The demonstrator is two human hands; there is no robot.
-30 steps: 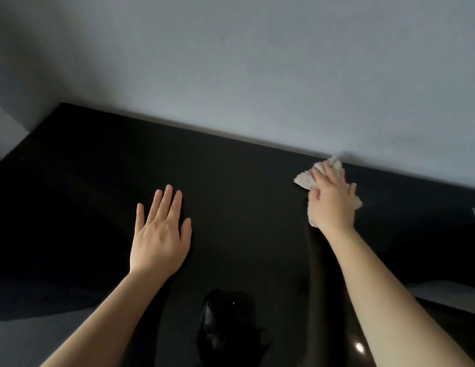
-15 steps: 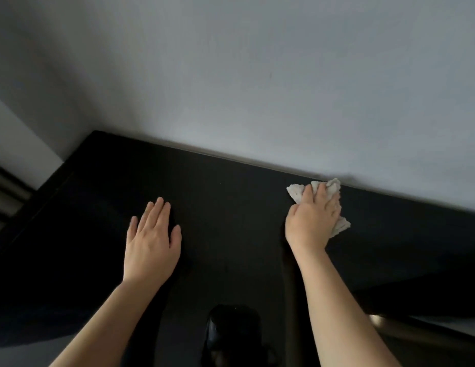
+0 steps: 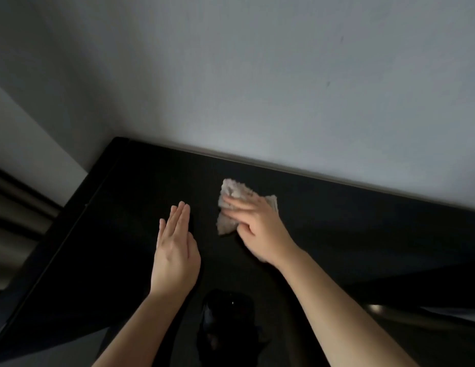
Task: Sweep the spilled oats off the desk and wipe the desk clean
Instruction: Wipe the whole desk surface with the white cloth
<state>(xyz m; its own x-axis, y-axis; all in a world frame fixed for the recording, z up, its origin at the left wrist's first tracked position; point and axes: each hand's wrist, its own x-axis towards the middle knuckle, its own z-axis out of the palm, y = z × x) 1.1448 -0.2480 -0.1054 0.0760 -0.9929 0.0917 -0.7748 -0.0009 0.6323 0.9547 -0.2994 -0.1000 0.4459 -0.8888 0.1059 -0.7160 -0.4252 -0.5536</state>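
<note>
– Grey-white cloth (image 3: pixel 232 192), crumpled and nubby, lies on the black tabletop (image 3: pixel 363 234) near the far edge, just short of the wall (image 3: pixel 257 75).
– Which grip has it?
– The right grip (image 3: pixel 260 231). Its fingers (image 3: pixel 239 206) lie across the cloth and the thumb tucks against the lower corner, so the cloth is pinched and pressed down onto the surface.
– How much of the cloth shows?
– One bunched lobe above the fingers, a pointed corner below them and a strip behind the knuckles. The rest is under the hand. The fingertips are a little blurred.
– And the left grip?
– The left grip (image 3: pixel 175 250) holds nothing. Its fingers are straight and together, palm down over the tabletop. It is just left of the cloth and apart from it. I can't tell whether it rests flat.
– Anything else on the tabletop?
– It's dark and glossy. A dim dark shape (image 3: pixel 228 321) shows between the forearms at the near edge, too dim to identify.
</note>
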